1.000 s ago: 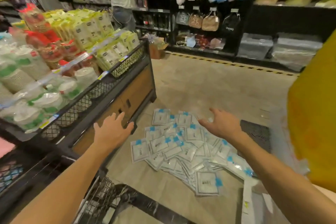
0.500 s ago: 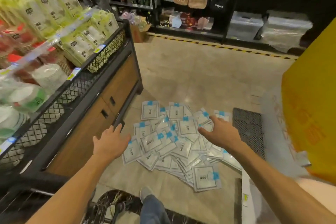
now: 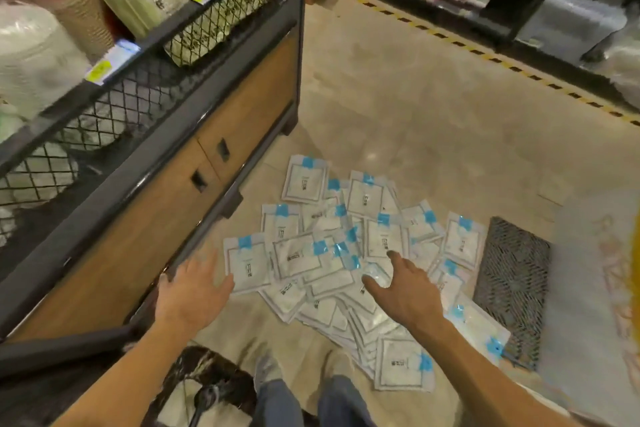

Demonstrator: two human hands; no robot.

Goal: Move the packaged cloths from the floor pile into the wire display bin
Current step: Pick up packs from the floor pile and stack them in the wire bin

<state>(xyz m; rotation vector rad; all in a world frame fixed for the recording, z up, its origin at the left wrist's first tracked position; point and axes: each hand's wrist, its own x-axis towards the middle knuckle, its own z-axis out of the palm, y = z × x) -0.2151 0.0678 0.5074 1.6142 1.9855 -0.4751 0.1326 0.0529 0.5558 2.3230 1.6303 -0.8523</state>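
Grip: both of my hands are spread wide and hold nothing. My left hand [image 3: 192, 291] hangs palm-down at the left edge of the pile of packaged cloths [image 3: 349, 263], its fingertips just beside the leftmost packet [image 3: 246, 262]; whether they touch it I cannot tell. My right hand [image 3: 403, 289] is over the middle of the pile, forefinger stretched toward the packets beyond it, thumb low near a crinkled clear wrapper. The packets lie loose and overlapping on the floor [image 3: 398, 97], white squares with blue tabs, fanned out between the foot of the display stand [image 3: 194, 163] on the left and a dark mesh panel [image 3: 512, 284] lying flat on the right. The wire display bin [image 3: 114, 107] sits on top of the stand, up and to my left, already crowded with other wrapped goods.

Step in hand, as I judge it: gathering an armful. The wrappers look slick and thin, so single packets would probably slide out of a pinch. A better way is to bring both palms inward from opposite sides, sweep the overlapped packets into one stack, and press the stack flat between my hands before lifting. I should start from the near, thickest part, keep my fingers under the bottom packet, and leave the outlying ones by the mesh panel for a later pass. The lift must clear the bin's black rim.
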